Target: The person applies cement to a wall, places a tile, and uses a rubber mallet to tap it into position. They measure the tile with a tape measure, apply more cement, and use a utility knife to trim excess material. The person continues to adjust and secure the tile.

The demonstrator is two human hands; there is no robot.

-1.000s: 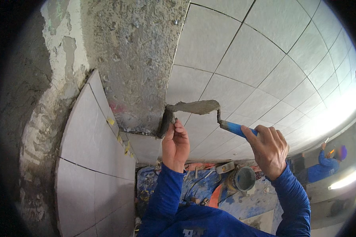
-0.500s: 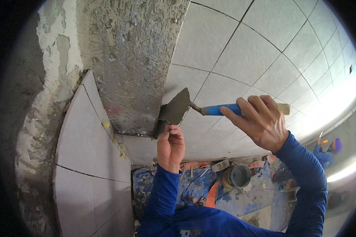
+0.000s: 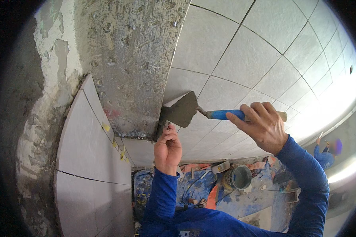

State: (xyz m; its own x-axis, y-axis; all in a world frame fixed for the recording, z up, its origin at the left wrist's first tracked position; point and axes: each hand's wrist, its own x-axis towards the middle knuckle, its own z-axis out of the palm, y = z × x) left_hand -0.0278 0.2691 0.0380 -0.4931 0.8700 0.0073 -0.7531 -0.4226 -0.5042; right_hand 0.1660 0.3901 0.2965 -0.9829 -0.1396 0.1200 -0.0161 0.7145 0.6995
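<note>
The right hand [image 3: 262, 127] is wrapped tight round the blue handle of a pointed trowel [image 3: 182, 111], fingers curled over the top, wooden butt poking out past the knuckles; the blade is loaded with wet grey mortar and sits tilted, its far edge meeting the lower edge of the bare mortar strip [image 3: 126, 67] that runs up the wall; just under the blade the left hand [image 3: 168, 148] is raised, fingers bunched together and closed narrow against the bottom corner of that rough strip, touching the dark edge where blade and mortar meet; whether it pinches anything there I cannot tell; to the right of the strip, pale wall tiles [image 3: 241, 59] spread out in a grid with thin dark joints; to the left, more tiles [image 3: 87, 150] with small yellow spacers [image 3: 106, 127] wedged in the joints beside the strip; down below, between the blue sleeves, a round bucket [image 3: 237, 177] stands on a blue, paint-spattered floor sheet [image 3: 257, 197], a roll of tape [image 3: 220, 166] just beside it; far off at the right edge another person [image 3: 324, 152] in blue crouches.
</note>
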